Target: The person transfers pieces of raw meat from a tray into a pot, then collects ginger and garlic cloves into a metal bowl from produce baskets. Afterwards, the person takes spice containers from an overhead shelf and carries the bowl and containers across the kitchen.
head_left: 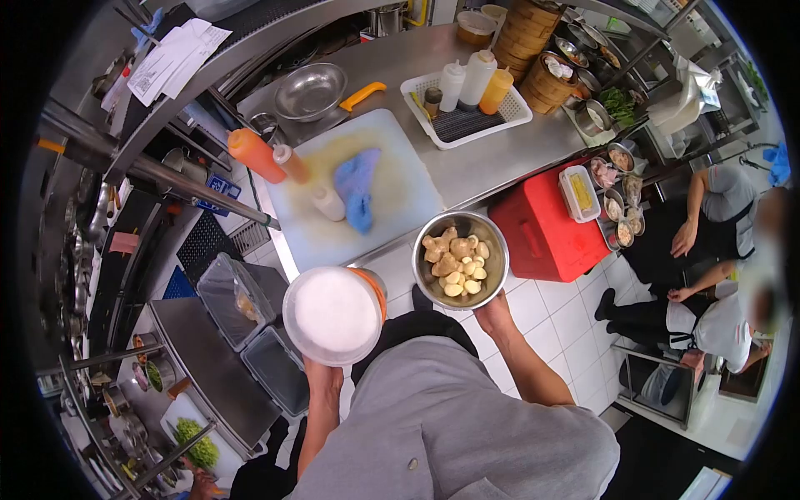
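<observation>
My left hand point(323, 375) holds up a round plastic tub point(287, 333) from below, its fingers mostly hidden behind it. White grains or powder point(333, 312) fill the tub, and an orange strip shows along its right side. With my right hand point(495, 317) I grip a metal bowl point(418, 279) by its lower right side. Inside that bowl lie knobs of ginger point(446, 248) and several peeled garlic cloves point(465, 277). Both vessels are in front of my body, apart from each other, near the counter edge.
A stained white cutting board point(400, 175) bears a blue cloth point(357, 187) and squeeze bottles point(255, 154). Behind it are a steel bowl point(310, 92) and an orange-handled tool point(362, 97). A red box point(542, 225) stands right. Two people work at far right.
</observation>
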